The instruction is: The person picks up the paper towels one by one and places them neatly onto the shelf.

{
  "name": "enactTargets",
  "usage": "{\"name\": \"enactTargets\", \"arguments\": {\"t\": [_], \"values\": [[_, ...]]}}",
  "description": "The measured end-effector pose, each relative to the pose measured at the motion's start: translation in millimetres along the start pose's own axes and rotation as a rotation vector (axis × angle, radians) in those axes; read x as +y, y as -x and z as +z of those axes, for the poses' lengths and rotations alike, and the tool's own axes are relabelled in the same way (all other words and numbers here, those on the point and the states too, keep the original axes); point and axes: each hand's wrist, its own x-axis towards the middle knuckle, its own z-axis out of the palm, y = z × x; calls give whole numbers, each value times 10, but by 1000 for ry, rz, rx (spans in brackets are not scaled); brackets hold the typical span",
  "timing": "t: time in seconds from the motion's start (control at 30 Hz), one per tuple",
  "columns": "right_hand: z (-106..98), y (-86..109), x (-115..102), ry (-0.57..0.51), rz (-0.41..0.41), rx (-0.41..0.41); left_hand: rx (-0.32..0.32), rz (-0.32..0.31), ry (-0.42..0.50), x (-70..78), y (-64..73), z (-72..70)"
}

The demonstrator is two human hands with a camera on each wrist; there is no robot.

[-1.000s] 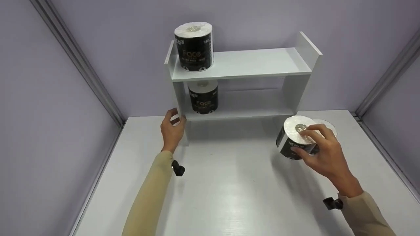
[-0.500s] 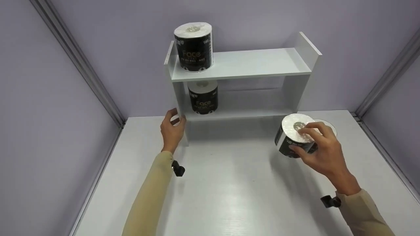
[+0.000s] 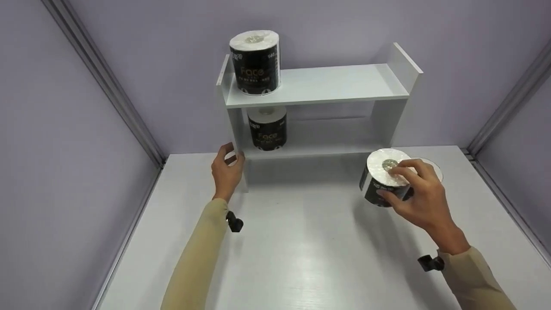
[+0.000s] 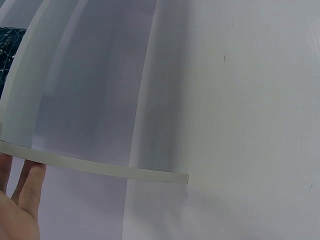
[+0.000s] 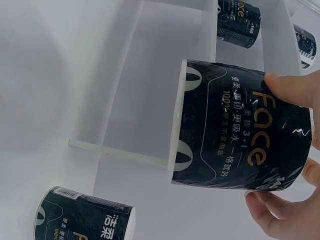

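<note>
My right hand grips a roll of toilet paper in a black "Face" wrapper, held tilted above the table near the shelf's right end. Its thumb presses the wrapper and its fingers lie across the white top, as the right wrist view shows from the side. My left hand holds the left side panel of the white two-tier shelf, with its fingertips against the outer face in the left wrist view. Matching rolls stand at the left on the upper tier and on the lower tier.
Another roll stands on the white table, mostly hidden behind the held one in the head view. Pale walls enclose the table at the back and sides, with metal strips at the corners.
My right hand has shifted slightly up and to the left with the roll in it. The left hand and the shelf have stayed in place.
</note>
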Motion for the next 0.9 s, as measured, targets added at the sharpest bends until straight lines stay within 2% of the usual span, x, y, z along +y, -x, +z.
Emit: {"name": "enactTargets", "arguments": {"t": [0.23, 0.47, 0.9], "values": [[47, -49, -2, -16, -1, -2, 18, 25, 11, -19, -6, -3], [74, -70, -9, -15, 10, -22, 7, 6, 8, -5, -4, 1], [89, -143, -50, -31, 13, -21, 8, 9, 11, -9, 0, 9]]}}
